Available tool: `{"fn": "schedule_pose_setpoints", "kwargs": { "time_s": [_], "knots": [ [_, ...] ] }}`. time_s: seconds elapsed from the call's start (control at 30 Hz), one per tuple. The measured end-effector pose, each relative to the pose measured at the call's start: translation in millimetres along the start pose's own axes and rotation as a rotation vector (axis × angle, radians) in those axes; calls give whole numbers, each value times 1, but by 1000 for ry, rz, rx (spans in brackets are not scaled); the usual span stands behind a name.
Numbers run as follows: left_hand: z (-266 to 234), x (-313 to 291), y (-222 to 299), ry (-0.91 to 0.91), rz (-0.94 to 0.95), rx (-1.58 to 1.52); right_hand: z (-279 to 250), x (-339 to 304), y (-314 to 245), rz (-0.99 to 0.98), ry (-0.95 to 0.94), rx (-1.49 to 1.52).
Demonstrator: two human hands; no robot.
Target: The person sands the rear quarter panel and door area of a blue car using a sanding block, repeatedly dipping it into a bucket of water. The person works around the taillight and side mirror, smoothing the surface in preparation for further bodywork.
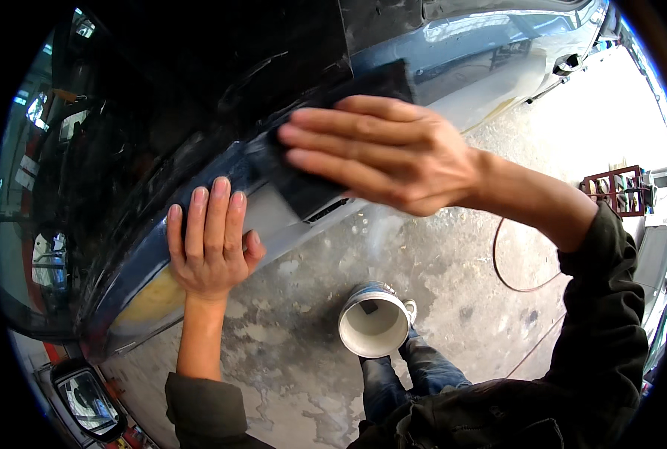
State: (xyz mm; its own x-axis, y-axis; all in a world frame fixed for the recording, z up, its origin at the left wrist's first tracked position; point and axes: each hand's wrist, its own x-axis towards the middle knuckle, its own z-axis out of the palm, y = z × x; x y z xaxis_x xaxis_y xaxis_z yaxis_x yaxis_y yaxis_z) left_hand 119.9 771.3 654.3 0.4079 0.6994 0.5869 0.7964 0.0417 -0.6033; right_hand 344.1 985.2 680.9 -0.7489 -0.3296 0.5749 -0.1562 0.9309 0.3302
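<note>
My right hand (393, 150) lies with its fingers stretched over a dark, flexible sheet that looks like sandpaper (307, 183), pressing it against the car's body panel (270, 217). The thumb is hidden beneath the hand. The fingertips and sheet are slightly blurred. Lower left of it, my left hand (212, 239) rests flat on the same panel, fingers extended and holding nothing. The panel is dark blue along its top edge and grey lower down. A yellowish filler patch (154, 295) shows just left of my left hand.
Below the panel, a white bucket (371, 340) with a small dark piece inside is right in front of my legs. A thin hose (496, 258) curves across the stained concrete floor (296, 299). A side mirror (86, 400) is at lower left, and a dark red rack (614, 187) at far right.
</note>
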Motion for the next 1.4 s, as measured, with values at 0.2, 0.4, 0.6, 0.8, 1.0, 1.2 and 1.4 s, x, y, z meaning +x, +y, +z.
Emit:
{"fn": "schedule_pose_setpoints", "kwargs": {
  "time_s": [0.2,0.4,0.6,0.8,1.0,1.2,1.4],
  "knots": [
    [-4,-3,-4,-10,4,0,-2,-12,11,-28,7,-16],
    [3,0,-3,3,-10,-45,7,17,-6,10,78,44],
    [-4,-5,-4,-13,7,-4,4,-9,4,9,82,-16],
    [-3,0,-2,-4,22,3,-18,-18,16,-3,4,-10],
    [-8,-1,-3,-59,34,8,-99,-108,-40,411,-4,77],
    [-1,33,24,-218,-103,-208,-112,-162,-143,1672,446,973],
    [2,93,58,-126,-157,-377,-92,-136,-188,1773,572,1484]
  ]
}}
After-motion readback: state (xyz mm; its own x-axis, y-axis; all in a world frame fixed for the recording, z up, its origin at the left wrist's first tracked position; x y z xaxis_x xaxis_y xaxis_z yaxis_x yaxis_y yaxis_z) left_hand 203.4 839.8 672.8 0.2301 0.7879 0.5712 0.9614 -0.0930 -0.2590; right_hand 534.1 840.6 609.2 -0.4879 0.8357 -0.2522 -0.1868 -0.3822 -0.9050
